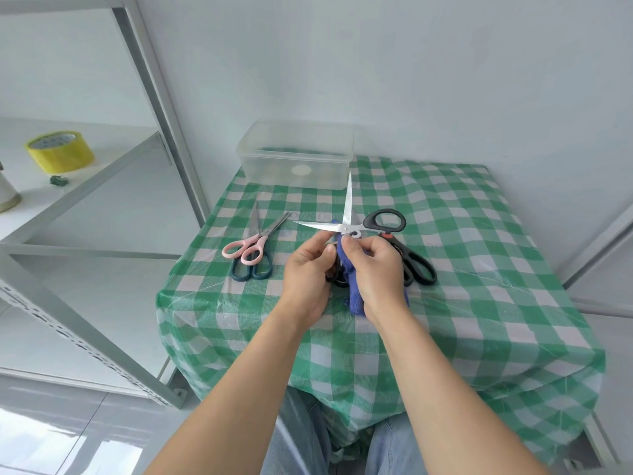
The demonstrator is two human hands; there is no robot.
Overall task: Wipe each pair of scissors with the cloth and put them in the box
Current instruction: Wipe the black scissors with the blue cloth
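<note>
Left-hand fingers [320, 240] gripping open scissors [348, 204], right-hand fingers [350, 244] clutching blue cloth [354, 296], black scissors [407, 255] lettering illegible

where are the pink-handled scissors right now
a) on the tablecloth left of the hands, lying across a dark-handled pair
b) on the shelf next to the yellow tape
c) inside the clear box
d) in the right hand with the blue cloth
a: the pink-handled scissors lie flat on the checked tablecloth, crossed over a dark-handled pair.
</note>
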